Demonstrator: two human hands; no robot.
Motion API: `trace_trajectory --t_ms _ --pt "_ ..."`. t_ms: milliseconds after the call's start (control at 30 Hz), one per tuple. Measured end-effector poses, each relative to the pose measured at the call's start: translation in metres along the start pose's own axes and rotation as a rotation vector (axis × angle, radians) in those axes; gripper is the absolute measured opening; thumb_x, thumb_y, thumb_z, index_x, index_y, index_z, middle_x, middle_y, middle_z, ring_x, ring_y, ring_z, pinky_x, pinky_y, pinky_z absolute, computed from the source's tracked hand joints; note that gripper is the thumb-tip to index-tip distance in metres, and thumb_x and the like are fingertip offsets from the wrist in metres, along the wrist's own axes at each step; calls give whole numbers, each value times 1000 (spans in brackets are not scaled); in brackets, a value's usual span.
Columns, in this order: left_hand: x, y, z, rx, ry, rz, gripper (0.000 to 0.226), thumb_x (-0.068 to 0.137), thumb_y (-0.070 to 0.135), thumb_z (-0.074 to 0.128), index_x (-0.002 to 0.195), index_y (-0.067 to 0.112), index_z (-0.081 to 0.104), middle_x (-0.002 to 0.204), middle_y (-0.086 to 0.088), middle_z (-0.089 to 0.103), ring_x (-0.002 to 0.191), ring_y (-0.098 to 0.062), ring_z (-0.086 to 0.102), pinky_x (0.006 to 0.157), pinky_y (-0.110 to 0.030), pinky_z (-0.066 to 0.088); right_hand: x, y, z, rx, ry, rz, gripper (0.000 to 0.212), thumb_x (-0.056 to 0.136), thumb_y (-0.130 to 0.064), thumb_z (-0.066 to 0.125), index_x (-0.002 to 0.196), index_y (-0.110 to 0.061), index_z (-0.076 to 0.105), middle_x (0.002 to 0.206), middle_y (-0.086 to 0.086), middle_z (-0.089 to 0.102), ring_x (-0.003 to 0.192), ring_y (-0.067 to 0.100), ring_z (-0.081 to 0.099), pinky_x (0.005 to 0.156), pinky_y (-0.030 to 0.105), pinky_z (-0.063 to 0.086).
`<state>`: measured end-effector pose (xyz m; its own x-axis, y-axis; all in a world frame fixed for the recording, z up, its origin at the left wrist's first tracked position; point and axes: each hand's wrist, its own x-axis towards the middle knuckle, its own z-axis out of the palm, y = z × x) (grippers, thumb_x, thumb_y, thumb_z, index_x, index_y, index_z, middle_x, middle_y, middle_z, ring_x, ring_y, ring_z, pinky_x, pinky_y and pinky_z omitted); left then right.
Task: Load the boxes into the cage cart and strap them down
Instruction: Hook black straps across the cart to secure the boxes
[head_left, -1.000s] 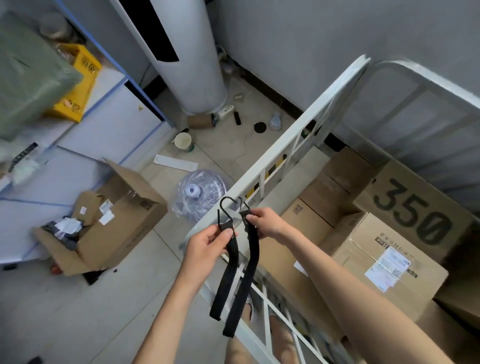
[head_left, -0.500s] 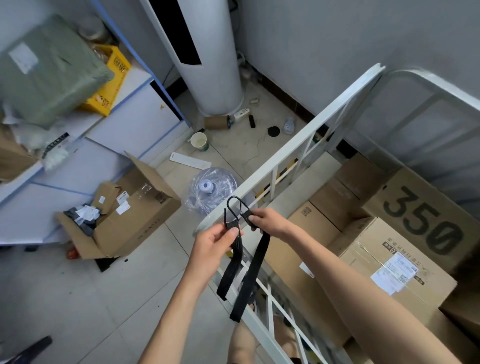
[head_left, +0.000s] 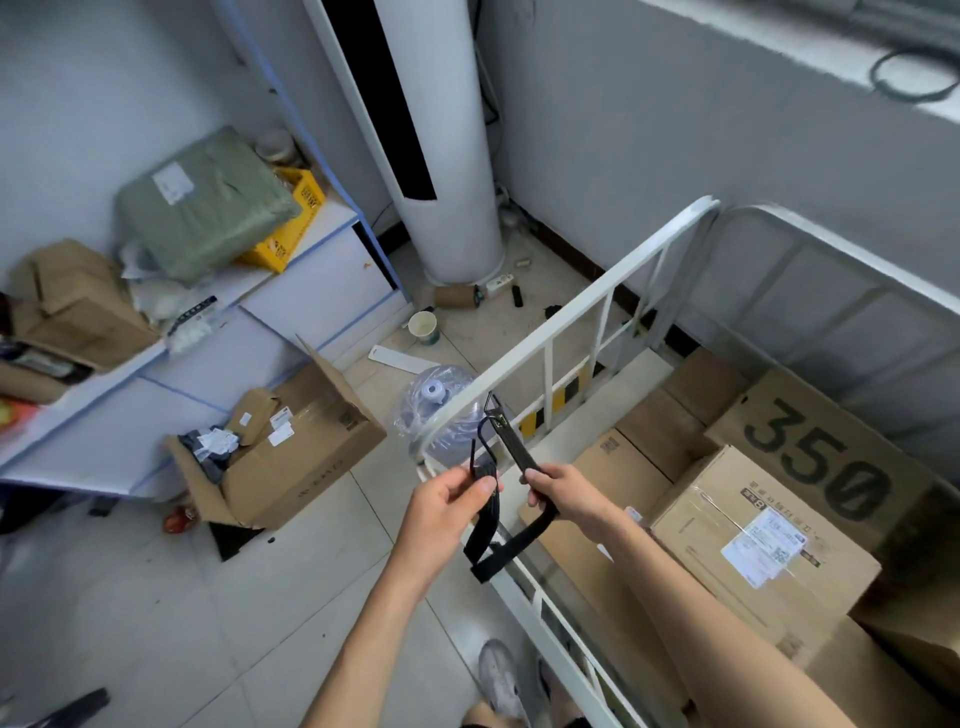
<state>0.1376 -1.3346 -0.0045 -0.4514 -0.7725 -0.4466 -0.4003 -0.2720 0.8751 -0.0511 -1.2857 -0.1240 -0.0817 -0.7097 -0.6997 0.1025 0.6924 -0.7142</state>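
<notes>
Holding a black strap (head_left: 511, 525) in both hands, I am standing beside the white cage cart (head_left: 545, 332). My left hand (head_left: 447, 506) is pinching one end with the grip clenched around it just below its hook (head_left: 480, 434), and my right hand (head_left: 563, 493) is grasping the other end, whose metal fitting is sticking up toward the cart's top rail. The middle of the strap is hanging in a loop below my hands, against the cart's side. Cardboard boxes (head_left: 763, 540) are sitting inside the cart, one marked 350. I cannot tell whether the hook is touching the rail. An open carton (head_left: 296, 452) is lying on the floor to my left.
</notes>
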Motion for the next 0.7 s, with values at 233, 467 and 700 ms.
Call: trace_trajectory --t_ms 233,467,700 --pt "-69 3 10 32 0 131 21 86 48 67 98 35 78 98 2 79 98 -17 74 96 -51 56 -96 24 28 105 73 -55 20 103 -28 55 96 -11 65 61 -4 58 53 8 48 54 19 39" --pt "-166 -11 24 -15 14 211 21 87 47 66 98 34 78 97 1 79 96 -18 74 94 -50 57 -185 42 63 112 70 -168 20 104 -22 55 99 -6 64 71 5 68 58 17 60 59 25 53" --pt "-255 -14 47 -59 79 239 28 86 48 67 99 27 80 99 -2 79 98 -23 74 97 -56 54 -258 68 61 77 81 -211 21 104 -17 54 109 2 64 79 12 69 59 21 59 61 30 53"
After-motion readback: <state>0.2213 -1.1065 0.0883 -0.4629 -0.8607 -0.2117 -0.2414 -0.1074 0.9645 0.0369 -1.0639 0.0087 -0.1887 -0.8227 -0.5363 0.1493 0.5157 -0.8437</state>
